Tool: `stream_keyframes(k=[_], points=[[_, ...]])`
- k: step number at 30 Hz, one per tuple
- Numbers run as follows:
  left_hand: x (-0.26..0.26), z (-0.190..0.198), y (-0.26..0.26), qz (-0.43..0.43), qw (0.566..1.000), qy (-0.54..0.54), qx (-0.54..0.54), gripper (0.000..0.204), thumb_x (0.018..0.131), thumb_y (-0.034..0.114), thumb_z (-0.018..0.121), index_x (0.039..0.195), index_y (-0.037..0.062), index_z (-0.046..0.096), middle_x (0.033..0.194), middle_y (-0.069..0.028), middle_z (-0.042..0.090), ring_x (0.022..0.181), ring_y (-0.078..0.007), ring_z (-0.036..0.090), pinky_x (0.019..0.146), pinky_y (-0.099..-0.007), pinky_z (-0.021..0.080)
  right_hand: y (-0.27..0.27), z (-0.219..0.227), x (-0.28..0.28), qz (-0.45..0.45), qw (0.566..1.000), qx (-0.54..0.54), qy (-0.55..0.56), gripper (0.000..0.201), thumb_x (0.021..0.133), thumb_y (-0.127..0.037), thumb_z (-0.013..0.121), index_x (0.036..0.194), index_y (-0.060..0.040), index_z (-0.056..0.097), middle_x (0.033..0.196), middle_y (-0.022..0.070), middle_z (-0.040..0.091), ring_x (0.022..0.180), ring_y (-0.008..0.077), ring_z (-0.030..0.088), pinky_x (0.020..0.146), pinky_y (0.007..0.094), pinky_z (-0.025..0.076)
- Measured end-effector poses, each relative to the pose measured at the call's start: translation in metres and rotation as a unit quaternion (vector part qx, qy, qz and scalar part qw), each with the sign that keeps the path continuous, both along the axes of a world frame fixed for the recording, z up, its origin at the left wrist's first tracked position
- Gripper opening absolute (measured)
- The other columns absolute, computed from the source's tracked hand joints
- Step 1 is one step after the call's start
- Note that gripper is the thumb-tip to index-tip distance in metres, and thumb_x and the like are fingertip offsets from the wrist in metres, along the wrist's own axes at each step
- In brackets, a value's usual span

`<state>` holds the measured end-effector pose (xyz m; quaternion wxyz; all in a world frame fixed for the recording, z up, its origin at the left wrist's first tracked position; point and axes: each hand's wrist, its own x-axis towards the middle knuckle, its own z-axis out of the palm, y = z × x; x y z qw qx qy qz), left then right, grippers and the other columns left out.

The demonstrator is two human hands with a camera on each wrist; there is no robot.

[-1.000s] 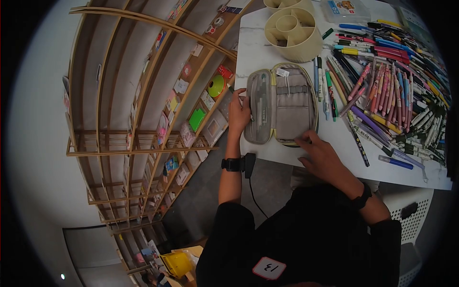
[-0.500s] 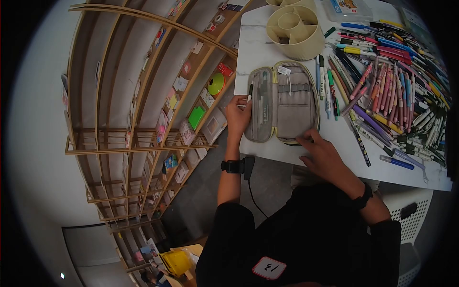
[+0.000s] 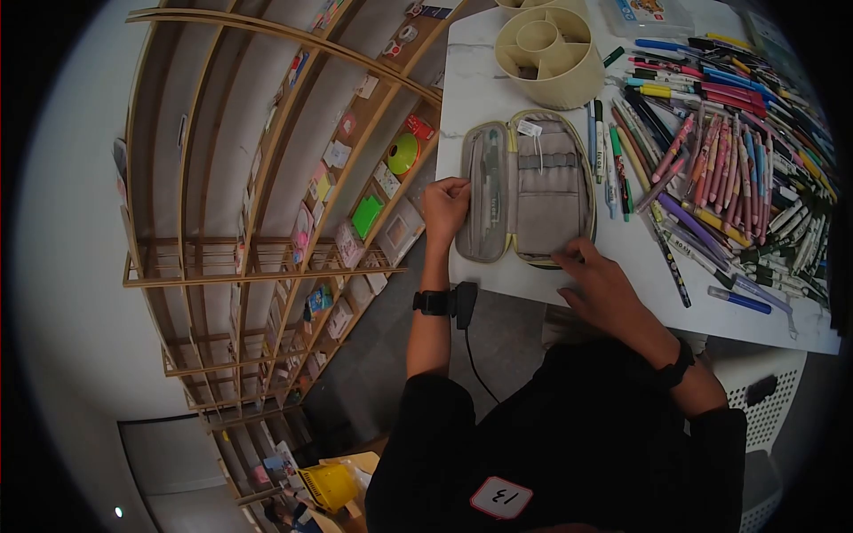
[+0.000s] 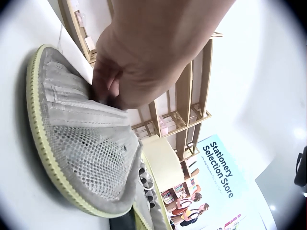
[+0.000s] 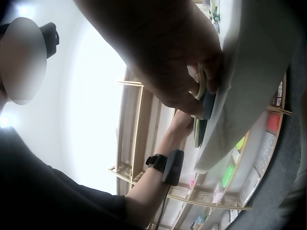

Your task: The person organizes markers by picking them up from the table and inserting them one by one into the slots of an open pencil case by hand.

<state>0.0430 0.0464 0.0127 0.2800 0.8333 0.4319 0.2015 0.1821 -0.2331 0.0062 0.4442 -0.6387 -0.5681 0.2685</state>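
Pinching mesh pocket (image 4: 91, 153), left hand (image 3: 444, 213) curled, right hand (image 3: 609, 291) gripping pencil case (image 3: 547, 222).

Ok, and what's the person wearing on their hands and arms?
Both the left hand and the right hand are gloveless. Each wrist has a black strap; the left one carries a black box with a thin dark cable. The black sleeves are short, ending near the elbows.

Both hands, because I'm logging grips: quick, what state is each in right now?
Left hand: closed, pinching the mesh side of the pencil case.
Right hand: closed, gripping the pencil case's near edge.
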Motion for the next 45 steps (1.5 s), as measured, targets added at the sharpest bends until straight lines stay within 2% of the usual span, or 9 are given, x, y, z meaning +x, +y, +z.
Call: stream_keyframes(k=[4, 13, 15, 18, 31, 34, 36, 40, 45], points=[[0.000, -0.006, 0.001, -0.016, 1.000, 0.003, -0.002, 0.015, 0.083, 0.007, 0.068, 0.090, -0.0045, 0.073, 0.070, -0.0104, 0.071, 0.062, -0.0092, 0.063, 0.059, -0.0250, 0.048, 0.000, 0.000, -0.001, -0.001, 1.000, 0.000, 0.004, 0.049, 0.073, -0.006, 0.075, 0.119, -0.0006, 0.058, 0.114, 0.0133, 0.050, 0.093, 0.0317, 0.062, 0.079, 0.0391, 0.052], [-0.006, 0.000, -0.003, -0.010, 0.972, -0.112, -0.207, 0.025, 0.092, 0.018, 0.067, 0.093, -0.0066, 0.070, 0.066, 0.0015, 0.059, 0.059, -0.0043, 0.050, 0.053, -0.0208, 0.039, 0.000, 0.000, -0.002, -0.002, 1.000, -0.007, 0.004, 0.050, 0.072, -0.005, 0.076, 0.119, -0.0007, 0.058, 0.114, 0.0133, 0.050, 0.093, 0.0316, 0.062, 0.079, 0.0390, 0.052], [0.001, -0.003, -0.009, -0.046, 0.992, -0.089, -0.080, 0.025, 0.090, 0.018, 0.070, 0.091, -0.0065, 0.069, 0.067, 0.0006, 0.061, 0.059, -0.0039, 0.051, 0.054, -0.0212, 0.040, 0.000, -0.001, -0.002, -0.003, 1.000, -0.005, 0.005, 0.050, 0.072, -0.005, 0.076, 0.119, -0.0006, 0.058, 0.113, 0.0134, 0.050, 0.094, 0.0316, 0.062, 0.079, 0.0389, 0.052], [0.003, -0.009, -0.011, -0.033, 0.995, -0.080, -0.045, 0.024, 0.087, 0.016, 0.072, 0.091, -0.0066, 0.069, 0.066, -0.0012, 0.063, 0.060, -0.0043, 0.052, 0.055, -0.0218, 0.042, 0.000, 0.001, -0.002, -0.003, 1.000, -0.009, 0.005, 0.050, 0.072, -0.004, 0.076, 0.119, -0.0005, 0.059, 0.113, 0.0134, 0.050, 0.094, 0.0316, 0.062, 0.080, 0.0386, 0.052], [0.008, -0.017, -0.011, 0.057, 0.993, -0.090, -0.058, 0.017, 0.082, 0.010, 0.072, 0.088, -0.0054, 0.067, 0.065, -0.0068, 0.066, 0.058, -0.0069, 0.056, 0.055, -0.0247, 0.044, 0.000, 0.001, -0.002, -0.007, 1.000, 0.016, 0.002, 0.048, 0.071, -0.002, 0.074, 0.115, 0.0033, 0.058, 0.110, 0.0136, 0.049, 0.093, 0.0321, 0.061, 0.078, 0.0405, 0.052], [0.006, -0.011, -0.015, 0.067, 0.996, -0.054, -0.034, 0.016, 0.084, 0.011, 0.072, 0.089, -0.0030, 0.067, 0.065, 0.0007, 0.062, 0.058, -0.0033, 0.051, 0.055, -0.0223, 0.041, 0.001, 0.002, -0.002, -0.002, 1.000, -0.004, 0.009, 0.048, 0.071, -0.002, 0.074, 0.116, 0.0030, 0.058, 0.110, 0.0136, 0.049, 0.092, 0.0319, 0.061, 0.078, 0.0403, 0.052], [0.007, -0.010, -0.019, 0.086, 0.993, -0.048, 0.059, 0.015, 0.084, 0.012, 0.073, 0.088, -0.0025, 0.069, 0.065, -0.0044, 0.066, 0.056, -0.0066, 0.056, 0.055, -0.0247, 0.044, 0.000, 0.001, -0.003, -0.005, 1.000, 0.005, 0.002, 0.048, 0.071, -0.003, 0.074, 0.116, 0.0025, 0.058, 0.110, 0.0133, 0.049, 0.091, 0.0316, 0.062, 0.078, 0.0401, 0.052], [0.004, -0.010, -0.027, 0.066, 0.996, -0.032, 0.049, 0.016, 0.083, 0.010, 0.071, 0.089, -0.0048, 0.069, 0.068, -0.0132, 0.069, 0.059, -0.0170, 0.065, 0.059, -0.0302, 0.050, 0.000, 0.002, -0.003, -0.008, 1.000, 0.008, -0.007, 0.048, 0.071, -0.004, 0.074, 0.117, 0.0015, 0.058, 0.111, 0.0126, 0.048, 0.090, 0.0309, 0.062, 0.078, 0.0399, 0.052], [0.004, -0.009, -0.025, 0.063, 0.995, -0.056, 0.047, 0.016, 0.086, 0.011, 0.069, 0.088, -0.0047, 0.067, 0.067, -0.0108, 0.067, 0.060, -0.0155, 0.064, 0.059, -0.0298, 0.050, 0.000, 0.003, -0.002, -0.003, 1.000, 0.000, -0.009, 0.048, 0.072, -0.004, 0.075, 0.117, 0.0015, 0.058, 0.111, 0.0122, 0.048, 0.090, 0.0307, 0.062, 0.077, 0.0399, 0.052]])
